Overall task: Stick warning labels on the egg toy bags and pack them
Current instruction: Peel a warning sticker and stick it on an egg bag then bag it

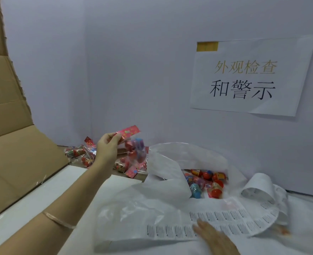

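Note:
My left hand (107, 146) is raised and pinches an egg toy bag (133, 142) by its pink header card, so the clear bag hangs above a pile of egg toy bags (82, 153) in the cardboard box. My right hand (214, 236) lies blurred, fingers spread, on the strip of warning labels (229, 221) at the near right. The strip curls up into a roll (258, 186) further right. More egg toy bags (205, 183) lie inside an open white plastic bag (170, 172).
The flaps of the cardboard box (14, 144) stand open at the left. A white wall with a printed paper sign (251, 76) closes off the back. The white table (41, 203) runs along the front.

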Tool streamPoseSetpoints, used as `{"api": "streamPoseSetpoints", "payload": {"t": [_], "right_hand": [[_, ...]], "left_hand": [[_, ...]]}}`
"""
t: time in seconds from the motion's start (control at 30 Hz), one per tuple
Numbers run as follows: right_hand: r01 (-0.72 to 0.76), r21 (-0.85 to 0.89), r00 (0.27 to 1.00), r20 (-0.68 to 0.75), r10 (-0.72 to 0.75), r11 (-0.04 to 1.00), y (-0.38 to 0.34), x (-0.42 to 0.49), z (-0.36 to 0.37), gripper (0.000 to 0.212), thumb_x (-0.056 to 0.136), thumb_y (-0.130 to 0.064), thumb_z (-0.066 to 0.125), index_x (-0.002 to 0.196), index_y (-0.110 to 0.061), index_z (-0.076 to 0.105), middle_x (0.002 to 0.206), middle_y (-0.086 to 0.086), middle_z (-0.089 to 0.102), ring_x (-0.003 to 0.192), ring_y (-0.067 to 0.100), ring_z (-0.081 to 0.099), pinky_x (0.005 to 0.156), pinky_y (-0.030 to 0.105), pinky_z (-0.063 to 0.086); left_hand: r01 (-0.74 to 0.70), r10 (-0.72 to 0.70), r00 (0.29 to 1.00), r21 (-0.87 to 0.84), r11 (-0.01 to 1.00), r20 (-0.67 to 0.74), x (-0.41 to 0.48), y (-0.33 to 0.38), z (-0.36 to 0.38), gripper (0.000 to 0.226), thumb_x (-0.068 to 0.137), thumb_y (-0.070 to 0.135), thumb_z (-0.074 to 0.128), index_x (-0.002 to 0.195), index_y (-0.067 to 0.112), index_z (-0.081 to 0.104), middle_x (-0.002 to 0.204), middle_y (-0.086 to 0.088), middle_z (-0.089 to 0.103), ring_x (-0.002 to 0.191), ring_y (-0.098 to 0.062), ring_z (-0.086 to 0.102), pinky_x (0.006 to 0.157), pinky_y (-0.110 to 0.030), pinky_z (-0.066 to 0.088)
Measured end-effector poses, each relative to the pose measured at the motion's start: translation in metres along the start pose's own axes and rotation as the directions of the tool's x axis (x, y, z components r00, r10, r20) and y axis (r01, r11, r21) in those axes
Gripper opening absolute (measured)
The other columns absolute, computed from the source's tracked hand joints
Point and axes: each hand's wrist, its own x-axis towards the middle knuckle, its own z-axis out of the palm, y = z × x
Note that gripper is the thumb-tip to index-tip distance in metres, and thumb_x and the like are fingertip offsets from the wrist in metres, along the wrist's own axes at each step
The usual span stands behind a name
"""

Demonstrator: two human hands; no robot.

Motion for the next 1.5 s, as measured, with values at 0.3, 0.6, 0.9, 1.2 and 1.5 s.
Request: {"api": "streamPoseSetpoints", "payload": {"t": [0.3, 0.6, 0.9, 1.2, 1.5], "right_hand": [[-0.170, 0.724, 0.982, 0.066, 0.179, 0.668, -0.031, -0.028, 0.028, 0.105, 0.031, -0.054, 0.092, 0.121, -0.060, 0.039, 0.122, -0.014, 0.062, 0.110, 0.017, 0.065, 0.086, 0.041, 0.057], [-0.277, 0.831, 0.938, 0.124, 0.325, 0.482, -0.011, -0.020, 0.031, 0.065, 0.044, -0.015, 0.085, 0.107, -0.010, 0.067, 0.089, 0.019, 0.074, 0.069, 0.027, 0.072, 0.056, 0.027, 0.057], [-0.258, 0.894, 0.936, 0.139, 0.323, 0.365, -0.013, -0.020, 0.028, 0.051, 0.051, -0.007, 0.077, 0.102, -0.006, 0.068, 0.082, 0.016, 0.074, 0.060, 0.021, 0.070, 0.052, 0.024, 0.056], [-0.483, 0.844, 0.869, 0.432, 0.240, 0.232, -0.026, -0.031, 0.027, 0.037, 0.094, -0.033, 0.052, 0.089, -0.007, 0.077, 0.085, 0.014, 0.072, 0.074, 0.026, 0.073, 0.057, 0.029, 0.058], [-0.320, 0.859, 0.919, 0.179, 0.350, 0.400, -0.020, -0.025, 0.011, 0.047, 0.075, -0.050, 0.064, 0.106, -0.014, 0.068, 0.096, 0.014, 0.074, 0.081, 0.029, 0.072, 0.058, 0.037, 0.056]], "left_hand": [[0.427, -0.319, 0.881, -0.293, 0.856, 0.350, -0.128, -0.001, 0.015, 0.015, 0.096, 0.018, 0.055, 0.098, 0.007, 0.064, 0.073, -0.003, 0.070, 0.060, -0.022, 0.071, 0.053, -0.032, 0.059], [0.378, -0.348, 0.924, -0.260, 0.889, 0.156, -0.142, -0.037, 0.024, 0.014, 0.095, 0.011, 0.057, 0.090, 0.005, 0.069, 0.074, -0.009, 0.073, 0.063, -0.017, 0.070, 0.057, -0.024, 0.059], [0.497, -0.345, 0.838, -0.328, 0.803, 0.424, -0.138, -0.042, 0.015, 0.034, 0.082, 0.038, 0.063, 0.103, 0.013, 0.072, 0.100, -0.009, 0.074, 0.084, -0.023, 0.073, 0.071, -0.035, 0.062], [0.549, -0.342, 0.571, -0.037, 0.835, 0.747, -0.174, -0.050, 0.033, 0.057, 0.072, 0.043, 0.067, 0.117, 0.008, 0.068, 0.098, -0.014, 0.066, 0.083, -0.024, 0.064, 0.076, -0.030, 0.054], [0.442, -0.346, 0.825, -0.129, 0.888, 0.447, -0.172, -0.050, 0.037, 0.035, 0.070, 0.028, 0.068, 0.099, 0.009, 0.070, 0.092, -0.014, 0.076, 0.075, -0.022, 0.074, 0.058, -0.027, 0.058]]}}
